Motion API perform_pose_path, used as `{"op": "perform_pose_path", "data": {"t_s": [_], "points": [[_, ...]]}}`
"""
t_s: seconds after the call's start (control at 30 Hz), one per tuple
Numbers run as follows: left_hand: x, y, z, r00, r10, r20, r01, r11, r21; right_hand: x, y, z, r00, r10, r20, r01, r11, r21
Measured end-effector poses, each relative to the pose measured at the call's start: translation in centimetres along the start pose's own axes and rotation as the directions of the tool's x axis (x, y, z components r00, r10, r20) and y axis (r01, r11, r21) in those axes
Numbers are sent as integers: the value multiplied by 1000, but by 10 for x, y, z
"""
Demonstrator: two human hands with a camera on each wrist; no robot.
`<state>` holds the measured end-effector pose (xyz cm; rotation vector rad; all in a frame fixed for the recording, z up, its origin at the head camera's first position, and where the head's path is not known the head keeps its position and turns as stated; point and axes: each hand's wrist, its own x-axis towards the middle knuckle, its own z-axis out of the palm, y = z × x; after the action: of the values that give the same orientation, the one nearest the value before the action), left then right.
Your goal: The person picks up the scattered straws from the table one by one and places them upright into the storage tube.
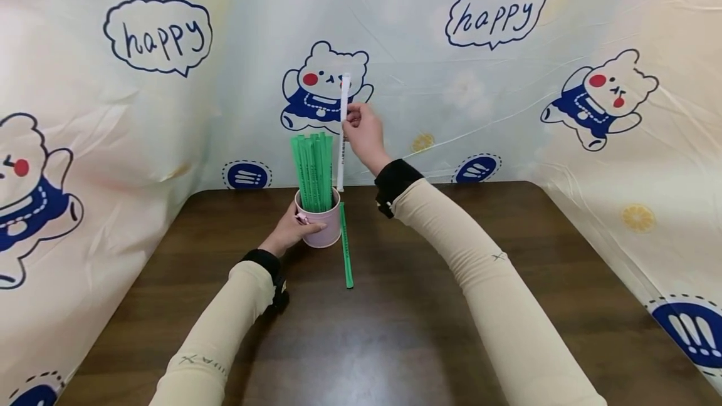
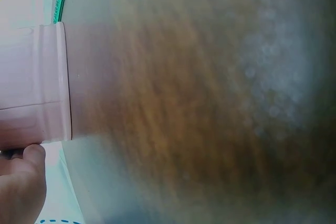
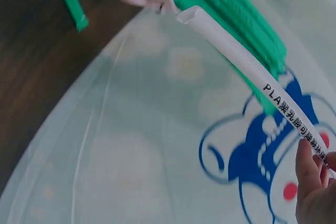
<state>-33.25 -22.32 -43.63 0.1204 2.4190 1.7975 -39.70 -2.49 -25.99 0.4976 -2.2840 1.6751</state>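
Note:
A pink cup stands upright on the table, packed with several green paper-wrapped straws. My left hand holds the cup by its left side, thumb across the front. In the left wrist view the cup shows above the thumb. My right hand pinches a white paper-wrapped straw near its upper part, upright beside the cup's right rim. Black print runs along the white straw in the right wrist view. One green wrapped straw lies on the table right of the cup.
The brown wooden table has its far edge close behind the cup. A pale curtain printed with bears and the word "happy" hangs behind and along both sides.

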Motion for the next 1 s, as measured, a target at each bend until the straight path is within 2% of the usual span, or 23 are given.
{"op": "perform_pose_path", "data": {"t_s": [0.1, 0.37, 0.6, 0.9, 1.0], "points": [[0, 0, 2, 1000, 10, 1, -10, 1000, -5, -7, 5, 14, 999, -2, 32, 2, 1000, -4], [2, 1, 2, 999, 38, 1, -38, 999, -17, -23, 28, 46, 997, 7, 76, 0, 995, -96], [-3, 1, 1, 1000, 18, -11, -18, 1000, 22, -43, 50, 67, 993, 50, 107, -35, 990, -134], [-2, 0, 1, 999, 47, -14, -46, 998, 37, -58, 61, 74, 992, 83, 99, -63, 980, -190], [-2, 1, 2, 999, 44, -14, -43, 998, 35, -55, 61, 68, 992, 95, 81, -82, 985, -150]]}}
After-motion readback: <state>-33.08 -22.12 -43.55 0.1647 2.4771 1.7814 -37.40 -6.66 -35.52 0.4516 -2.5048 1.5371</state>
